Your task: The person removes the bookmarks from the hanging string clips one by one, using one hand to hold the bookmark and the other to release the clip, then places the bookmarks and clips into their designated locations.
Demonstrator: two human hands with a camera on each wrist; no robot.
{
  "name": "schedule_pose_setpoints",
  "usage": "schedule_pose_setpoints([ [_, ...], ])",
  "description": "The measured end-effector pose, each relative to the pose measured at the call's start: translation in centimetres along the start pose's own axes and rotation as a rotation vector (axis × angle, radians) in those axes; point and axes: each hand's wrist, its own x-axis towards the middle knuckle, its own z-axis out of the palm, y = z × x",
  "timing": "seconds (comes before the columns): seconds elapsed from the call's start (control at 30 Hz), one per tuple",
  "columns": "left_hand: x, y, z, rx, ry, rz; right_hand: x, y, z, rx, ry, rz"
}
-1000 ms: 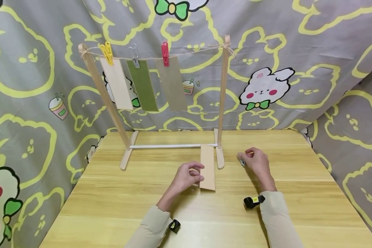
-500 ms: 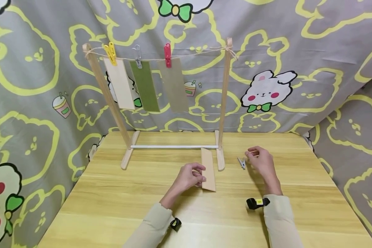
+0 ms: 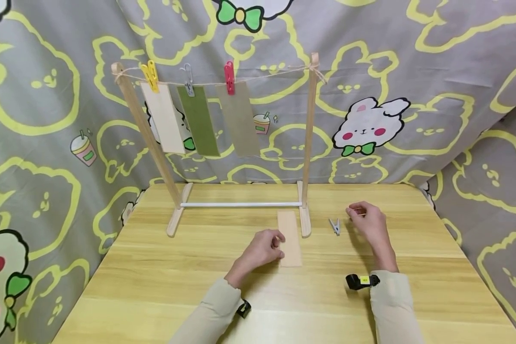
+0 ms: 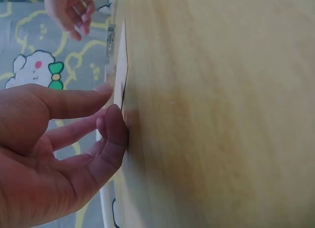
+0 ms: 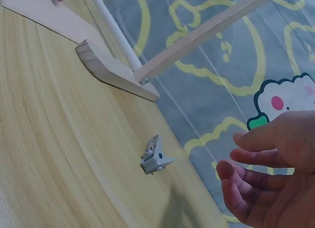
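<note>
A pale beige rectangular card (image 3: 290,241) lies on the table near the right foot of the wooden stand. My left hand (image 3: 264,247) is at its left edge, thumb and fingertips apart; in the left wrist view, the left hand (image 4: 74,139) has loosely bent fingers beside the card (image 4: 121,65). Whether a fingertip still touches the edge is hard to tell. Right of the stand lies a grey clothespin (image 3: 335,227), also seen as the clothespin (image 5: 155,156) in the right wrist view. My right hand (image 3: 370,224) hovers to its right, fingers loosely curved and holding nothing.
Three cards hang from a string on the wooden stand (image 3: 309,138): cream (image 3: 163,119) under a yellow clothespin, green (image 3: 199,122) under a grey one, grey-beige (image 3: 239,122) under a red one. A white rod (image 3: 241,204) joins the feet. A patterned curtain (image 3: 434,95) surrounds the table.
The right hand has let go of the grey clothespin and drawn away to the right. The beige card, tilted up in the left hand before, has come down onto the table.
</note>
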Motion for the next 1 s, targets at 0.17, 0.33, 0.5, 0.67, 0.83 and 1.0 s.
schedule_pose_setpoints([
  [0.17, 0.0, 0.0, 0.1, 0.056, -0.003, 0.01, -0.1, -0.1, -0.2, -0.017, 0.003, -0.004],
  [0.33, -0.1, 0.1, -0.1, 0.063, -0.011, 0.013, -0.1, -0.3, -0.2, -0.023, 0.022, -0.005],
  [0.5, 0.0, -0.1, -0.6, -0.043, -0.066, -0.002, -0.3, -0.6, -0.5, -0.002, 0.023, 0.004],
  [0.67, -0.1, -0.4, -1.2, -0.191, -0.124, -0.019, -0.5, -0.6, -0.7, 0.018, 0.016, -0.009],
  [0.83, -0.4, -0.4, -1.6, -0.245, -0.158, -0.018, -0.6, -1.0, -0.8, 0.023, 0.011, -0.039],
  [1.0, -0.2, 0.1, -2.6, -0.261, -0.165, 0.036, -0.6, -1.4, -1.2, 0.045, 0.02, -0.066],
])
